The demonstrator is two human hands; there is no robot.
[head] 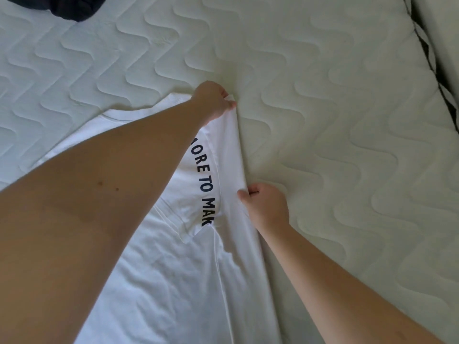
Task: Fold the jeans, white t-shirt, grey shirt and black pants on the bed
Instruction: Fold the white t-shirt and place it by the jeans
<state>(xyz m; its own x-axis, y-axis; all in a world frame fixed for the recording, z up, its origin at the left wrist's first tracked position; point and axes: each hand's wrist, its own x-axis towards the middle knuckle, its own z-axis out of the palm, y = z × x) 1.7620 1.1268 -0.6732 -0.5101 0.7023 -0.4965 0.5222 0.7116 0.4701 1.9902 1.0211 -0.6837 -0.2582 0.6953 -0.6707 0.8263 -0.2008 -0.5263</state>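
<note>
2 bare hands hold the right edge of the white t-shirt (173,276), which lies spread on the quilted mattress (335,120) of the bed. The left hand (213,100) reaches across the shirt from the lower left and pinches the cloth at the far end of that edge, fingers curled round a small peak of fabric. The right hand (265,204) grips the same edge nearer the person, thumb on top and fingers tucked under the cloth. Between the 2 hands the edge is lifted and turned inward over the shirt, forming a long fold that runs from one hand to the other. Dark printed letters (205,180) show on the shirt just beside this fold, partly hidden by the left forearm. A dark garment (72,7) lies bunched at the top left corner of the mattress, well apart from the shirt; which garment it is cannot be told.
</note>
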